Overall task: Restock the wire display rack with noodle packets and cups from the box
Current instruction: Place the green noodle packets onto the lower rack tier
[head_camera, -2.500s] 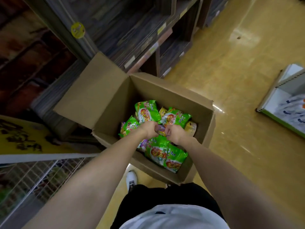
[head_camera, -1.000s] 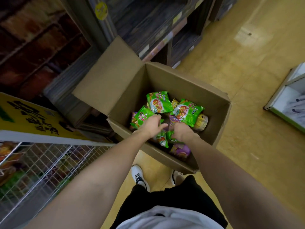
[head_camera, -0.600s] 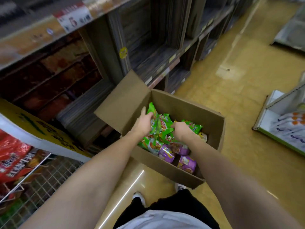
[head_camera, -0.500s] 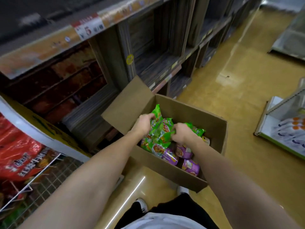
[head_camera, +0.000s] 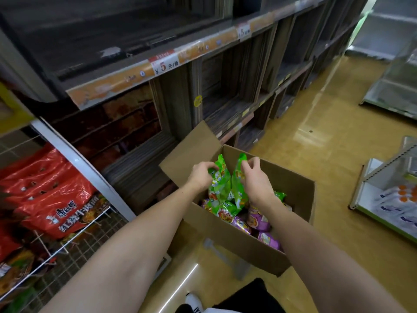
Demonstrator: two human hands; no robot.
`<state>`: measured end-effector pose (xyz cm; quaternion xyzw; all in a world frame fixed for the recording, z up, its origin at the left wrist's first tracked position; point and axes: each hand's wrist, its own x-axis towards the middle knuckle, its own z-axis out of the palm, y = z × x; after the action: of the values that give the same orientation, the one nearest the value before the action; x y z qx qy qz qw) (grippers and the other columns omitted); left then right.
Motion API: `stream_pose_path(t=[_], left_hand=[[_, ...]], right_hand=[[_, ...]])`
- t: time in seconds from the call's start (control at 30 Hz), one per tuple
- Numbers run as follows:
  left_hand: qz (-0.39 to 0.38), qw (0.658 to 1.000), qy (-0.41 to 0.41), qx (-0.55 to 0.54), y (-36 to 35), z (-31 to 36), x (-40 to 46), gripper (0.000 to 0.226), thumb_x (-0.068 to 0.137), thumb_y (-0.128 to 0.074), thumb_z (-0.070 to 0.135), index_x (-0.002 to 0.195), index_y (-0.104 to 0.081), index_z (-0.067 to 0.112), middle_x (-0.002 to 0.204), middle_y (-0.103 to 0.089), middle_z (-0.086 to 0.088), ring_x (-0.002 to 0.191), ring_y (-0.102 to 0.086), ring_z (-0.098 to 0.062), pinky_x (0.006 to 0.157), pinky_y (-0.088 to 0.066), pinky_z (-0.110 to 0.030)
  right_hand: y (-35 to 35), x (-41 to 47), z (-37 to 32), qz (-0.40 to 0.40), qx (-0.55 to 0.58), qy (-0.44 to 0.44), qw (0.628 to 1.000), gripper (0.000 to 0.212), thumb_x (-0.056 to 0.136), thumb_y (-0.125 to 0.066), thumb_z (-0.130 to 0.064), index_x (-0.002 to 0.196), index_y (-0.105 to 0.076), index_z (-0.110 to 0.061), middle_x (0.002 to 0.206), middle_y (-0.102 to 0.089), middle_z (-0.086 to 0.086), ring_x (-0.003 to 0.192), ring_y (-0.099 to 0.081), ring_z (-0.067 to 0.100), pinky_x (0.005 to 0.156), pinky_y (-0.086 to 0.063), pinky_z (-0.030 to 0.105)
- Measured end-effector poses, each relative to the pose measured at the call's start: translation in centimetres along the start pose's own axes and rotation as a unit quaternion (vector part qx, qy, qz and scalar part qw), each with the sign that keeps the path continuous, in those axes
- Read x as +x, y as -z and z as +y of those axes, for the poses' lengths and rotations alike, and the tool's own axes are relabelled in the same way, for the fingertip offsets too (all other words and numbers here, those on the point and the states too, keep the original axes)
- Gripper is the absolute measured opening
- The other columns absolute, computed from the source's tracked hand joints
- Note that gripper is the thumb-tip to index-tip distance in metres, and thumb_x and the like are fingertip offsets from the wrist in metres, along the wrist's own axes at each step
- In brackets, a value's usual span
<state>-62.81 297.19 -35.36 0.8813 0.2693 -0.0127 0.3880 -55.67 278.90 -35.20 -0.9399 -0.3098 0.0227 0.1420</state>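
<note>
Green noodle packets hang in a bunch over the open cardboard box, held upright by their top edges. The left hand curls its fingers round the tops of the left packets; the right hand pinches the top of the right ones. Their printing is too blurred to read. Below, in the box, lie purple packets and more green ones. At the left, the wire display rack carries red packets with white Chinese characters. On the wooden shelf edge behind, a price tag reads "¥5".
</note>
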Motion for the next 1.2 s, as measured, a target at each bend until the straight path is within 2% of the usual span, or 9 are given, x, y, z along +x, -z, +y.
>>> stream_pose_path(t=[0.17, 0.27, 0.33, 0.43, 0.5, 0.63, 0.8, 1.0, 1.2], left_hand=[[-0.038, 0.995, 0.03, -0.082, 0.0, 1.3, -1.5, 0.035, 0.093, -0.055, -0.006, 0.104, -0.079, 0.018, 0.131, -0.065, -0.008, 0.112, -0.059, -0.02, 0.088, -0.039, -0.02], [-0.018, 0.992, 0.078, -0.1, 0.0, 1.7, -2.9, 0.043, 0.088, -0.047, -0.011, 0.082, -0.08, 0.015, 0.125, -0.069, -0.012, 0.117, -0.059, -0.023, 0.094, -0.044, -0.024], [0.011, 0.989, 0.107, -0.102, 0.1, 1.9, -4.0, 0.046, 0.087, -0.042, -0.012, 0.08, -0.08, 0.011, 0.126, -0.068, -0.013, 0.12, -0.057, -0.026, 0.099, -0.046, -0.028], [0.056, 0.98, 0.138, -0.129, 0.3, 2.2, -5.3, 0.037, 0.089, -0.045, -0.011, 0.087, -0.079, 0.002, 0.116, -0.069, -0.015, 0.115, -0.058, -0.027, 0.093, -0.045, -0.028], [0.087, 0.972, 0.156, -0.153, 0.4, 2.2, -6.3, 0.033, 0.09, -0.047, -0.01, 0.088, -0.078, 0.001, 0.101, -0.07, -0.013, 0.106, -0.059, -0.025, 0.089, -0.046, -0.029], [0.127, 0.95, 0.197, -0.206, 0.3, 1.7, -8.1, 0.034, 0.088, -0.05, -0.003, 0.072, -0.075, 0.013, 0.092, -0.073, -0.009, 0.088, -0.065, -0.024, 0.081, -0.057, -0.031], [0.167, 0.927, 0.222, -0.251, 0.9, 0.5, -10.0, 0.036, 0.089, -0.047, 0.0, 0.072, -0.075, 0.015, 0.099, -0.073, -0.013, 0.088, -0.069, -0.025, 0.076, -0.063, -0.039], [0.187, 0.912, 0.239, -0.277, 2.7, -2.1, -12.4, 0.027, 0.088, -0.05, -0.002, 0.087, -0.061, 0.023, 0.107, -0.063, -0.009, 0.097, -0.065, -0.028, 0.06, -0.06, -0.033], [0.149, 0.913, 0.239, -0.296, 3.9, -4.9, -14.3, 0.023, 0.088, -0.051, -0.004, 0.088, -0.058, 0.019, 0.105, -0.063, -0.012, 0.086, -0.067, -0.027, 0.055, -0.059, -0.032]], right_hand=[[1.5, -0.1, -0.7, 0.001, 0.095, -0.04, 0.995, 0.049, 0.091, -0.071, -0.006, 0.132, -0.044, -0.009, 0.147, -0.03, 0.009, 0.105, -0.062, 0.033, 0.088, -0.054, 0.041], [2.0, -0.5, -0.9, -0.009, 0.144, -0.073, 0.987, 0.04, 0.095, -0.069, -0.012, 0.131, -0.056, -0.001, 0.152, -0.032, 0.004, 0.12, -0.055, 0.025, 0.088, -0.043, 0.025], [2.0, -1.0, -1.1, -0.018, 0.159, -0.063, 0.985, 0.036, 0.095, -0.069, -0.013, 0.129, -0.061, -0.003, 0.147, -0.039, 0.004, 0.123, -0.053, 0.024, 0.091, -0.04, 0.025], [1.6, -1.6, -1.8, -0.029, 0.19, -0.049, 0.98, 0.015, 0.094, -0.067, -0.01, 0.108, -0.065, -0.009, 0.124, -0.054, 0.008, 0.112, -0.057, 0.028, 0.095, -0.043, 0.033], [1.4, -2.2, -2.7, -0.033, 0.206, -0.037, 0.977, 0.006, 0.094, -0.062, -0.009, 0.094, -0.057, -0.011, 0.102, -0.06, 0.011, 0.097, -0.06, 0.033, 0.084, -0.049, 0.04], [0.7, -3.4, -4.7, -0.069, 0.273, 0.006, 0.959, 0.009, 0.101, -0.053, -0.017, 0.096, -0.046, -0.016, 0.078, -0.06, 0.009, 0.076, -0.058, 0.035, 0.066, -0.042, 0.037], [-0.2, -4.9, -6.9, -0.116, 0.252, 0.11, 0.954, 0.036, 0.102, -0.045, -0.012, 0.13, -0.052, -0.033, 0.088, -0.064, 0.006, 0.077, -0.062, 0.028, 0.069, -0.045, 0.033], [-0.8, -6.4, -9.9, -0.181, 0.193, 0.086, 0.96, 0.028, 0.097, -0.05, -0.022, 0.122, -0.062, -0.017, 0.111, -0.068, 0.014, 0.104, -0.064, 0.035, 0.087, -0.053, 0.041], [-1.1, -9.0, -13.0, -0.207, 0.213, 0.035, 0.954, 0.051, 0.082, -0.069, -0.047, 0.123, -0.064, -0.017, 0.106, -0.067, 0.007, 0.083, -0.066, 0.015, 0.076, -0.058, 0.035]])
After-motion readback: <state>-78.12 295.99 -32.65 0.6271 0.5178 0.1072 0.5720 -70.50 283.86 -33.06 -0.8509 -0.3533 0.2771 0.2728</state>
